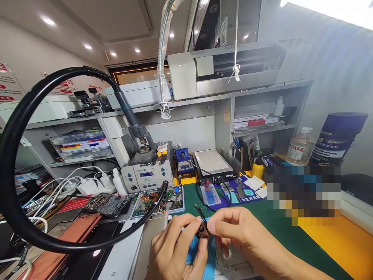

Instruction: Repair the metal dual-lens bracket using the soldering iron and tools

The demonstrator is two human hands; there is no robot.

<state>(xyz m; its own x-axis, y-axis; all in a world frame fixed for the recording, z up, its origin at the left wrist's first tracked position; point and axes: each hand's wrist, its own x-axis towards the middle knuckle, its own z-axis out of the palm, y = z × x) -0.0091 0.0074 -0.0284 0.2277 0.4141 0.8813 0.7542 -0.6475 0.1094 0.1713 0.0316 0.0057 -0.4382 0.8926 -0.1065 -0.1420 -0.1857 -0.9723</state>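
Note:
In the head view my left hand (179, 245) pinches a small phone camera module (203, 232), copper-brown with dark round lenses, between thumb and fingers. My right hand (236, 229) meets it from the other side, its thumb and index finger closed at the module's edge. A thin black strip (199, 212) sticks up between the two hands, close to the right fingertips. Whether it belongs to the module or is a separate piece, I cannot tell. Beneath the hands lie a blue sheet (210, 264) and a clear, greyish phone-sized piece (234, 262), partly covered.
A thick black hose (11, 163) loops across the left from the grey hot-air station (147, 175). A tray of circuit boards (157, 202) stands behind the hands. Phones and panels (122, 249) crowd the left. Bottles and a spray can (335, 140) stand at the right.

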